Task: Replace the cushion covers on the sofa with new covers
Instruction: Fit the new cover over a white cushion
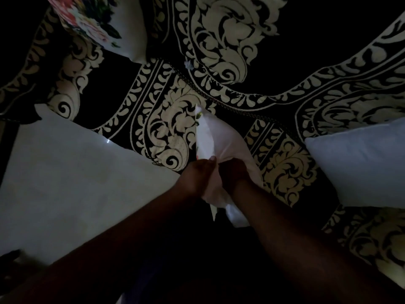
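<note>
From the head camera we look down in dim light onto a sofa draped in a black-and-cream patterned throw (230,51). Near the middle of the seat, toward its front edge, both hands work on a white cushion cover (221,141) that stands up in a bunched peak with a small floral print near its tip. Our left hand (195,174) has its fingers curled round the gathered cloth, thumb on top; our right hand (235,172) grips the same bunch just beside it, fingers closed on the fabric, though the dark hides each finger's exact lie.

We judge the cover light, limp and easily creased. It offers no stiffness, so it is best held at a hem or the opening edge, with both hands apart to keep the mouth spread. Thin cloth may slip, so a full pinch suits better than fingertips.

A bare white cushion insert (65,183) lies at the left front of the seat, and another white cushion (359,165) at the right. A floral-covered cushion (94,20) leans at the back left corner.
</note>
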A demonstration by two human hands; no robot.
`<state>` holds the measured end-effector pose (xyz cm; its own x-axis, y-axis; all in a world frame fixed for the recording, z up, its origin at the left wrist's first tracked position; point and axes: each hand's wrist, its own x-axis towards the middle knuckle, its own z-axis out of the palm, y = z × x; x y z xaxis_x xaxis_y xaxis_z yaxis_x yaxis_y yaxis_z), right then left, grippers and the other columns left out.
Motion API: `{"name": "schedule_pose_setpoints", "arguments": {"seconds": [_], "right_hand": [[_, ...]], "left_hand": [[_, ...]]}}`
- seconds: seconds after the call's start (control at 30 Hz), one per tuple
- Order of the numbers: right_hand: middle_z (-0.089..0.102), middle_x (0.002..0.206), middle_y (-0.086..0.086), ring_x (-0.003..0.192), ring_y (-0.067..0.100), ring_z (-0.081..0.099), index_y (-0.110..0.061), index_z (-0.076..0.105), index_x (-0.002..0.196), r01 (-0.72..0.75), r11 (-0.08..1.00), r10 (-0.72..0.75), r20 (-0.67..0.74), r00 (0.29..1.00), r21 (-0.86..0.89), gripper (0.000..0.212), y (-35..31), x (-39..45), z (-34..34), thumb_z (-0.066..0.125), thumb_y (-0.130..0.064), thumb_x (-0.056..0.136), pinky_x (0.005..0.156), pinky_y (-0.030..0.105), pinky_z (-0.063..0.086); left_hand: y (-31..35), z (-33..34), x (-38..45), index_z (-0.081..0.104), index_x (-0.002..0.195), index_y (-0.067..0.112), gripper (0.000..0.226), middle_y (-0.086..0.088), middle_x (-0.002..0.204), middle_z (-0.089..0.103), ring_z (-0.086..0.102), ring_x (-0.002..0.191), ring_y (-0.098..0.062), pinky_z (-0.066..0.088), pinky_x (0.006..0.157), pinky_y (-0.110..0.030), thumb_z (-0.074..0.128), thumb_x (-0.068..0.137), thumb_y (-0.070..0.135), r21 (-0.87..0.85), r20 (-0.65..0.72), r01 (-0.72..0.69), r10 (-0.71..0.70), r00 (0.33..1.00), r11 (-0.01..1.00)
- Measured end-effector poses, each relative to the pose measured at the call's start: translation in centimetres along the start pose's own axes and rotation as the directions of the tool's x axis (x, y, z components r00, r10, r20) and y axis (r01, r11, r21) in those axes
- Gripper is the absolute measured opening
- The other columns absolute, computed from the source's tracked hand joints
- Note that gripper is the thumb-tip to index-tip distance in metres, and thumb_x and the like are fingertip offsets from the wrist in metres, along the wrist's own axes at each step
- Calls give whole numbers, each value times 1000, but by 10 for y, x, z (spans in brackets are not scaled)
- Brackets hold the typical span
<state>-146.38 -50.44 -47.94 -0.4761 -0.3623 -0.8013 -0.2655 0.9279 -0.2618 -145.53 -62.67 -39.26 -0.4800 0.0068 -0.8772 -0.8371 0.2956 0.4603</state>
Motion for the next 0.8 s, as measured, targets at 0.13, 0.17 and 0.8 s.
{"name": "schedule_pose_setpoints", "arguments": {"seconds": [0.13,0.17,0.8], "right_hand": [[71,108,8,97,26,71,-10,55,128,925,375,-891,-250,380,69,54,-28,-15,-29,62,-51,94,80,33,54],[69,109,10,94,28,70,-12,47,136,748,662,-722,-233,651,39,53,-30,-40,-15,61,-42,94,80,40,54],[-14,169,-3,156,29,-2,-54,6,156,65,934,48,-303,952,352,79,-13,-93,66,53,-56,93,109,61,34]], "left_hand": [[10,-42,23,68,98,-4,49,-20,90,71,67,82,-30,53,74,-41,49,106,40,8,-264,-24,25,964,1000],[10,-50,29,68,99,-3,49,-20,91,70,67,87,-32,51,75,-41,49,106,42,34,-298,-4,14,954,999],[-34,-101,18,67,125,24,71,-4,132,63,54,122,-30,37,105,-53,50,83,78,524,851,-686,277,446,-505]]}}
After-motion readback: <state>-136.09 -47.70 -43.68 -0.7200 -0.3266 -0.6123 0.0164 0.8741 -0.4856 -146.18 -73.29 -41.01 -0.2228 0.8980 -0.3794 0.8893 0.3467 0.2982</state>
